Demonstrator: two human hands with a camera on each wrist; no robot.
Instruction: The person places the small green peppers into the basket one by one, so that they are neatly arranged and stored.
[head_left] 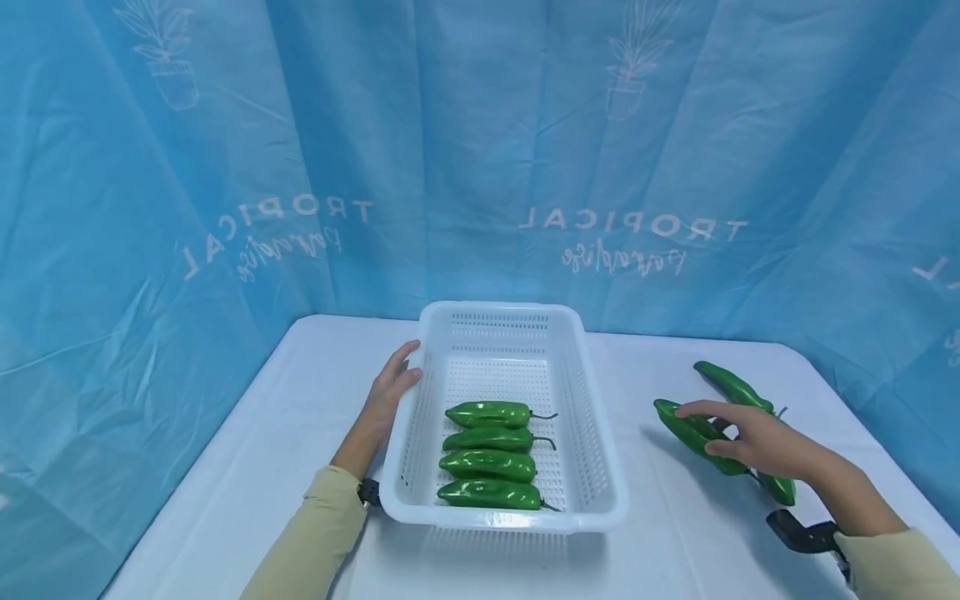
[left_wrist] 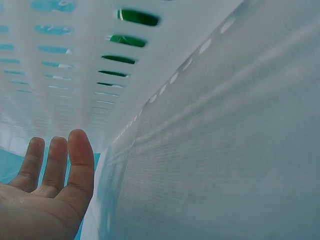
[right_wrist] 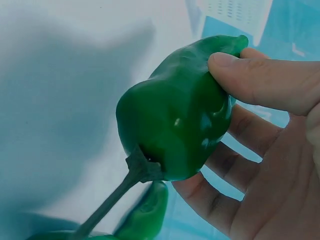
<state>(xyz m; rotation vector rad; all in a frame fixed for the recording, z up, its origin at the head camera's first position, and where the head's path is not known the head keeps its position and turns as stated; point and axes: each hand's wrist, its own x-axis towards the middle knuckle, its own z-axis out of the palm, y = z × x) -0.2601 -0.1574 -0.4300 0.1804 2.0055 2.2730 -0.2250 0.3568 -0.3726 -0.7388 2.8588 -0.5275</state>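
My right hand (head_left: 768, 442) pinches a glossy green pepper (head_left: 686, 429) between thumb and fingers at the right of the table. In the right wrist view, the pepper (right_wrist: 170, 110) has its stem toward the camera and its tip away, the thumb lying along its side. Two more green peppers lie by this hand: one behind (head_left: 731, 383), one partly under it (head_left: 778, 489). At the left wall of a white plastic basket (head_left: 603, 450), my left hand (head_left: 386, 396) touches the rim. In the left wrist view, three fingers (left_wrist: 80, 155) of it extend upward beside the slotted wall.
Several green peppers (head_left: 487, 465) lie side by side in the near half of the basket, stems to the right. A white cloth covers the table (head_left: 300, 400). Blue printed curtains (head_left: 480, 167) hang behind and along both sides.
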